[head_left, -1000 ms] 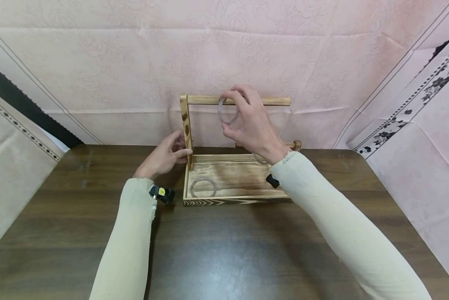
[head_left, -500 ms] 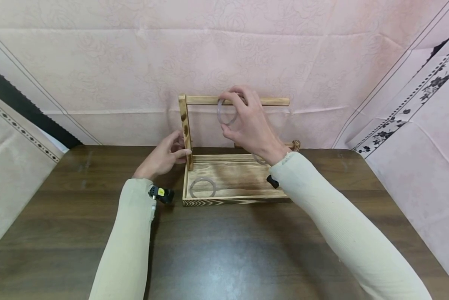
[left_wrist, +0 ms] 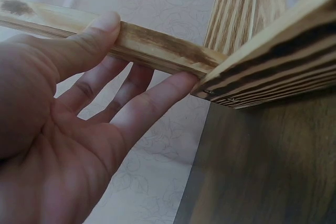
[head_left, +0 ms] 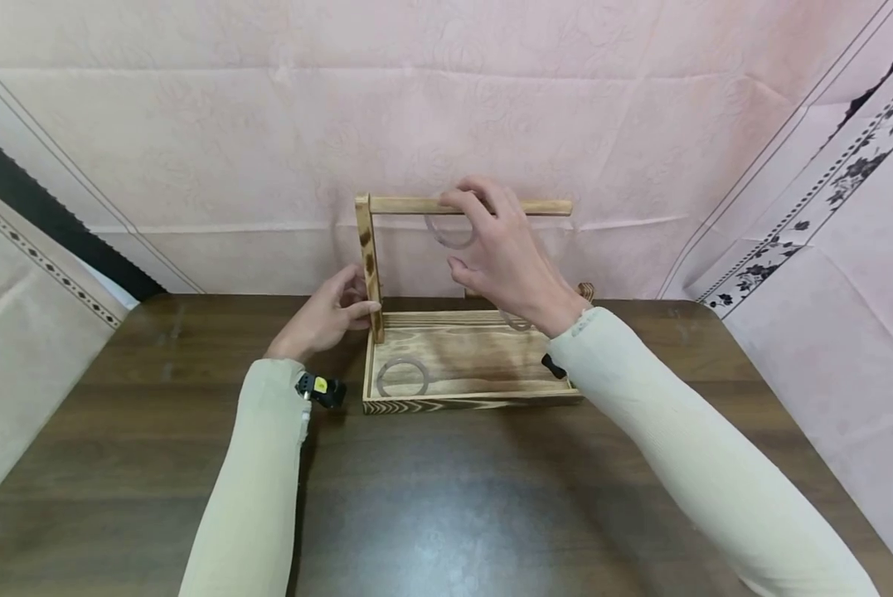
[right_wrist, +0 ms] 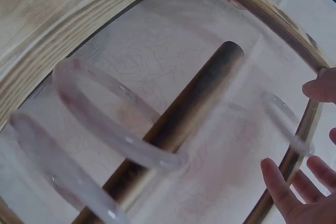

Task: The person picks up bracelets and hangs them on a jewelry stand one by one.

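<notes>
A wooden rack has an upright post (head_left: pixel 370 269) and an upper bar (head_left: pixel 401 206) above a shallow tray (head_left: pixel 468 403). My left hand (head_left: pixel 322 317) holds the post near its foot, thumb on one side and fingers on the other. From the upper bar hangs a translucent bangle (head_left: pixel 452 246). Right by it is my right hand (head_left: pixel 509 257), with thumb and fingers spread apart; the right wrist view shows them loose around the bar and bangle. Two more bangles hang on the lower bar (right_wrist: pixel 205 87), one of them the nearer-to-middle bangle (right_wrist: pixel 100 127).
Another bangle (head_left: pixel 404 361) lies flat in the tray's left front corner. The rack stands at the back of a dark wooden table (head_left: pixel 431 497), close to a pale patterned cloth (head_left: pixel 267 141) hanging behind. My right forearm covers the tray's right end.
My right hand's thumb and fingers have parted and let go of the bangle, which now hangs lower from the upper bar. The left hand keeps its hold on the post.
</notes>
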{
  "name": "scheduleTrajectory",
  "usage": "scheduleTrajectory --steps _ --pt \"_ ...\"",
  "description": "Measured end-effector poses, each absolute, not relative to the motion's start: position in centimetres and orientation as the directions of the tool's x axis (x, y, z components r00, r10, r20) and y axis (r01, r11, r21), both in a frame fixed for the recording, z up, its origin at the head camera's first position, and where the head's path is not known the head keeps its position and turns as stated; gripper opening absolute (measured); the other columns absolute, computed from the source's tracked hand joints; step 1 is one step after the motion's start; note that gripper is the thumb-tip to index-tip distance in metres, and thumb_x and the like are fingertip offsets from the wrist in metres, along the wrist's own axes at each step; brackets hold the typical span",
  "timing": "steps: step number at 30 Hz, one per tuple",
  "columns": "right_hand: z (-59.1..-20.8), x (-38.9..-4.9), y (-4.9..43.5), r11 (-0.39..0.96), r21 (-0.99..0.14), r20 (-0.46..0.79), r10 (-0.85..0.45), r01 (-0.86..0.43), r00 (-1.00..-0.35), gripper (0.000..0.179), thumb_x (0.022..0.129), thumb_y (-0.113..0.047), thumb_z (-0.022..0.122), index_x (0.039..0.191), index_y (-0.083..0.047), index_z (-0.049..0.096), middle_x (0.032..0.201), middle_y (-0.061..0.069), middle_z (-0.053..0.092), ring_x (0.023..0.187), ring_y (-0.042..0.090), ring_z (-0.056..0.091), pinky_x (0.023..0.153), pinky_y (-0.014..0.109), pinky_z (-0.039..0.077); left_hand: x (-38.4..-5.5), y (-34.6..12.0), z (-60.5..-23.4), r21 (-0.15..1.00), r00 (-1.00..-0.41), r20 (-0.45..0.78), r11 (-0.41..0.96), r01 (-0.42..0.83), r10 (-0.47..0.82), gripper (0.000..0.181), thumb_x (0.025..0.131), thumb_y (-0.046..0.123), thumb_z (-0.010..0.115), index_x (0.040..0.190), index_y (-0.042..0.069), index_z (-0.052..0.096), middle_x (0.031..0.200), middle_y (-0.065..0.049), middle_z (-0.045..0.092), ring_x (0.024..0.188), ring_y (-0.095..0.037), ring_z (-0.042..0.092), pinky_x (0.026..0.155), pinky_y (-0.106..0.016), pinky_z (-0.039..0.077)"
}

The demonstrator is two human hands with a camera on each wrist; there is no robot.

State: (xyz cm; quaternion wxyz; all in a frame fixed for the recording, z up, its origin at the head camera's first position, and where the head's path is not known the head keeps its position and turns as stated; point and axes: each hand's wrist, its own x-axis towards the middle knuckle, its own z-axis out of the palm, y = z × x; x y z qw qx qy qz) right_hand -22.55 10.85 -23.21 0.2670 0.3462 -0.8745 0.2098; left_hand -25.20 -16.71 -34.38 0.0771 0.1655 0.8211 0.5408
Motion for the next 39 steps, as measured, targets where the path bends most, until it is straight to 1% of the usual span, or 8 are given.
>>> scheduleTrajectory --steps 11,16,19,26,30,33,36,39 --pt "-22.9 -21.8 12.0 0.664 -0.134 0.613 -0.528 -0.736 -0.587 0.062 0.082 -0.012 0.081 0.139 -0.013 0.054 0.143 0.012 0.048 0.128 0.03 0.046 0.105 0.043 0.05 -25.3 -16.8 -34.4 0.91 -0.936 0.047 0.371 0.184 0.349 0.028 0.103 0.005 0.056 0.13 0.004 0.046 0.121 -0.02 0.053 0.122 -0.034 0.057 0.098 -0.049 0.061" --pt "-23.0 -21.2 12.3 0.658 -0.111 0.611 -0.546 -0.745 -0.573 0.062 0.082 -0.012 0.081 0.138 -0.014 0.054 0.142 0.01 0.049 0.123 0.028 0.046 0.092 0.039 0.054 -25.2 -16.7 -34.4 0.908 -0.935 0.052 0.373 0.19 0.35 0.028 0.103 0.005 0.057 0.129 0.005 0.046 0.121 -0.019 0.053 0.121 -0.033 0.058 0.097 -0.05 0.06" --pt "-23.0 -20.9 12.3 0.659 -0.101 0.61 -0.551 -0.746 -0.569 0.061 0.082 -0.013 0.081 0.138 -0.015 0.055 0.141 0.009 0.05 0.121 0.027 0.048 0.087 0.037 0.055 -25.2 -16.6 -34.4 0.909 -0.935 0.054 0.371 0.191 0.35 0.028 0.103 0.004 0.057 0.129 0.005 0.046 0.121 -0.019 0.054 0.12 -0.033 0.058 0.097 -0.05 0.06" --pt "-23.3 -19.8 11.8 0.626 -0.101 0.594 -0.586 -0.773 -0.552 0.058 0.084 -0.012 0.078 0.138 -0.015 0.056 0.139 0.008 0.053 0.13 0.028 0.047 0.097 0.038 0.055 -25.0 -16.7 -34.4 0.917 -0.932 0.058 0.349 0.191 0.357 0.03 0.104 0.004 0.055 0.132 0.003 0.046 0.122 -0.021 0.054 0.121 -0.033 0.057 0.099 -0.05 0.06" --pt "-23.3 -19.4 11.5 0.597 -0.087 0.576 -0.623 -0.798 -0.529 0.054 0.084 -0.01 0.077 0.133 -0.013 0.058 0.137 0.007 0.054 0.129 0.026 0.049 0.097 0.037 0.054 -25.0 -16.7 -34.4 0.918 -0.933 0.057 0.349 0.189 0.356 0.031 0.103 0.004 0.056 0.133 0.004 0.046 0.122 -0.02 0.054 0.12 -0.032 0.057 0.098 -0.049 0.06" --pt "-23.3 -19.2 11.4 0.58 -0.069 0.55 -0.657 -0.812 -0.516 0.05 0.085 -0.012 0.078 0.131 -0.011 0.059 0.137 0.008 0.055 0.131 0.026 0.049 0.103 0.038 0.051 -25.2 -16.7 -34.4 0.916 -0.934 0.056 0.355 0.188 0.352 0.03 0.103 0.004 0.056 0.132 0.004 0.047 0.12 -0.019 0.054 0.12 -0.031 0.058 0.097 -0.048 0.061" --pt "-23.5 -18.9 11.3 0.571 -0.074 0.515 -0.68 -0.818 -0.522 0.05 0.086 -0.015 0.079 0.132 -0.012 0.059 0.139 0.008 0.054 0.133 0.025 0.048 0.109 0.039 0.049 -25.3 -16.7 -34.4 0.917 -0.935 0.053 0.354 0.184 0.35 0.029 0.103 0.003 0.055 0.131 0.006 0.047 0.121 -0.019 0.054 0.12 -0.032 0.057 0.097 -0.047 0.061" --pt "-23.8 -18.8 11.1 0.57 -0.083 0.479 -0.696 -0.817 -0.535 0.051 0.085 -0.017 0.08 0.132 -0.012 0.059 0.137 0.006 0.055 0.132 0.025 0.048 0.108 0.038 0.048 -25.2 -16.7 -34.4 0.919 -0.935 0.049 0.352 0.18 0.351 0.03 0.103 0.003 0.055 0.132 0.005 0.047 0.121 -0.019 0.054 0.12 -0.033 0.057 0.097 -0.048 0.061"
